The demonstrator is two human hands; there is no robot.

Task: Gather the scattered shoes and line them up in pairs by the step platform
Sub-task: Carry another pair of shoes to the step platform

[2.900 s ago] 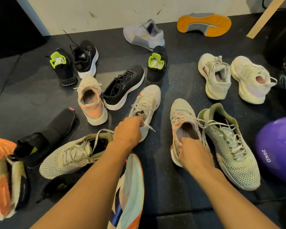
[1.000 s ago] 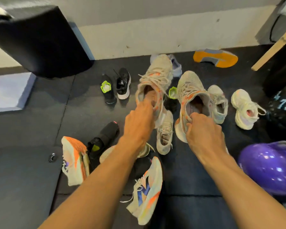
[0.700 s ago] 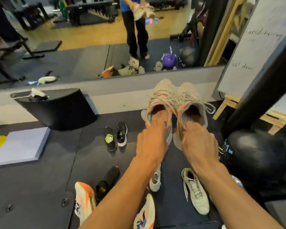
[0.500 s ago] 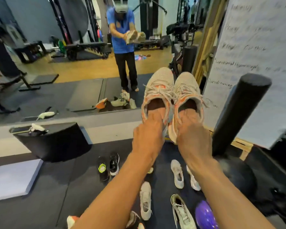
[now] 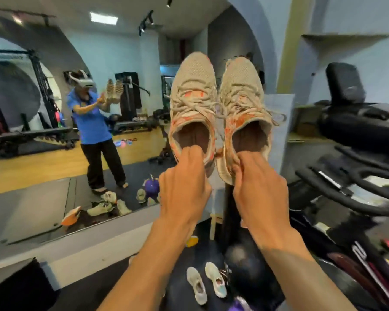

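Gripped the left beige shoe (image 5: 193, 93) at its heel rim with the left hand (image 5: 184, 189), fingers curled over the collar. Gripped the right beige shoe (image 5: 241, 93) likewise with the right hand (image 5: 259, 189), fingers bent round the heel. Held both up in the air, side by side and touching along their inner edges, toes up and away, openings toward the camera, orange patches at the collars, laces loose.

Looked down past the forearms at a dark floor. Saw there a white pair of shoes (image 5: 197, 286), side by side with toes toward the wall, and just to its right a dark ball (image 5: 243, 263). Caught a sliver of a purple ball (image 5: 240, 305) at the bottom edge. Noted a black block (image 5: 20, 286) low on the left against the wall, and black bike handlebars (image 5: 357, 194) on the right.

Faced a wall mirror (image 5: 32, 198) farther off. Saw in it a person's reflection (image 5: 92, 122), in a blue top and a headset, holding the same pair aloft, with several shoes and a purple weight scattered near the feet.
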